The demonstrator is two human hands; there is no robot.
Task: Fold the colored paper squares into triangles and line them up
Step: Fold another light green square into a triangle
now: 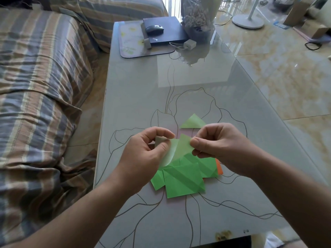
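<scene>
Both hands up over the table [136, 86]: the left hand [150, 149] and right hand [215, 142] each pinch one side of a pale green paper [179, 149], curling between them. Green squares [182, 179] lie directly underneath.

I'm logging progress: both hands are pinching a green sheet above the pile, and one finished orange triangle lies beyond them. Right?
Not quite. The head view shows the finished triangle is pale green, not orange. Left hand and right hand do pinch the green sheet above the pile.
</scene>
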